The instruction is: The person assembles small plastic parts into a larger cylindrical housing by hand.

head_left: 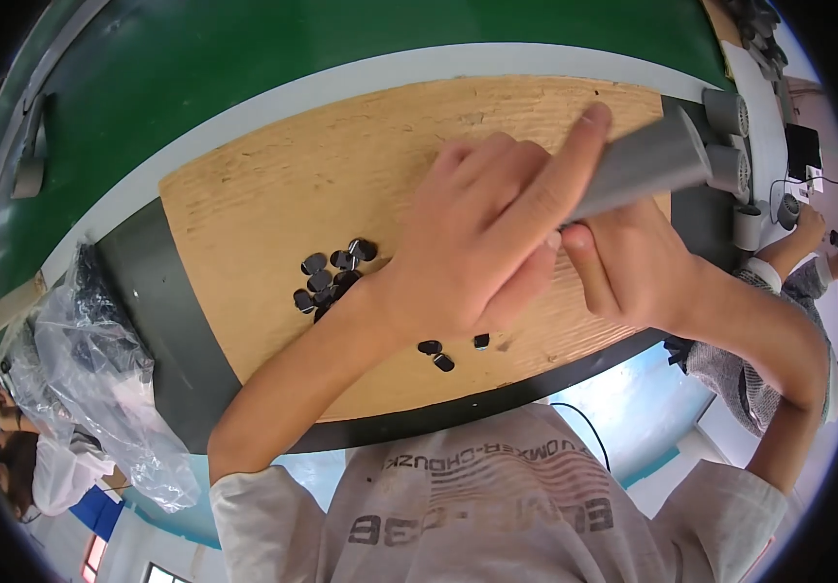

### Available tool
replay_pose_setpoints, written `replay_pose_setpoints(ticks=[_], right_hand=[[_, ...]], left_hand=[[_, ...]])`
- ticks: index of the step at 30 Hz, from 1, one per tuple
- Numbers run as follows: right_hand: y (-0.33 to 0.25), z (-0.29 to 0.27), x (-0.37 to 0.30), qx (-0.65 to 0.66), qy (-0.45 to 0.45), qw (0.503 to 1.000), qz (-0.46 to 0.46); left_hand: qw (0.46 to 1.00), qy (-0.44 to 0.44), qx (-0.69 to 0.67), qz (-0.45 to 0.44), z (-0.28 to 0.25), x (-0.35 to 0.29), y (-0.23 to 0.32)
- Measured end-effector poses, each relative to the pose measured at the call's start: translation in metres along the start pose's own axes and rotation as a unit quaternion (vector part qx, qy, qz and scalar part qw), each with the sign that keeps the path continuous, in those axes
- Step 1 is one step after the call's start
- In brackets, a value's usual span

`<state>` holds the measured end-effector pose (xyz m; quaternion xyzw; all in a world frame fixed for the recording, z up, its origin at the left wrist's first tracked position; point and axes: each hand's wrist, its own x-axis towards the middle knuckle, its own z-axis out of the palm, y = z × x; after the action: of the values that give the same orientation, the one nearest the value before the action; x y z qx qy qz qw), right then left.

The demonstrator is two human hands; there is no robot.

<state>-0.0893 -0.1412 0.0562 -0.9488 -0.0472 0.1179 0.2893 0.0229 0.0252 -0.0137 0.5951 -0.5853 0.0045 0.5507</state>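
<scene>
In front of my chest is a smooth grey tube (pixel 645 167), tilted with its wider end up to the right. My right hand (pixel 638 260) grips it from below, its thumb near the tube's lower end. My left hand (pixel 492 238) is closed against that same end, the index finger stretched along the tube's side and the thumb beside my right thumb. Whether a small part sits between the thumbs is hidden. Under my left forearm lies a cluster of small black glossy pieces (pixel 320 281), partly covered. A few more black pieces (pixel 443 362) lie near the board's front edge.
A wooden board (pixel 273 194) covers the dark tabletop (pixel 181 321). Several grey tubes (pixel 725 112) stand at the right beyond it. A clear plastic bag (pixel 98 360) hangs over the left side. Another person's arm (pixel 798 243) shows at far right, and a person (pixel 40 471) at lower left.
</scene>
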Motion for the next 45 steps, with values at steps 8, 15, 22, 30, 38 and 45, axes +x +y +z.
replay_pose_setpoints(ticks=[8,15,22,30,38,45], right_hand=[[0.004,0.005,0.001,-0.023,0.066,0.991,-0.112],[-0.006,0.004,0.005,-0.099,0.052,0.993,-0.047],[-0.013,0.009,0.002,-0.163,0.057,0.984,-0.032],[-0.02,0.0,0.003,-0.152,0.018,0.988,-0.007],[-0.011,0.01,0.005,-0.229,0.071,0.971,-0.023],[-0.013,0.011,0.001,-0.206,0.059,0.976,-0.034]], left_hand=[[0.998,0.045,0.006,0.038,0.011,-0.003,-0.006],[0.956,0.254,-0.137,0.048,0.018,0.013,-0.001],[0.968,0.227,-0.093,0.045,0.019,0.009,0.001],[0.965,0.233,-0.114,0.048,0.016,0.01,0.0],[0.974,0.202,-0.106,-0.003,0.019,0.012,0.0],[0.988,0.116,-0.089,-0.04,-0.004,0.013,0.012]])
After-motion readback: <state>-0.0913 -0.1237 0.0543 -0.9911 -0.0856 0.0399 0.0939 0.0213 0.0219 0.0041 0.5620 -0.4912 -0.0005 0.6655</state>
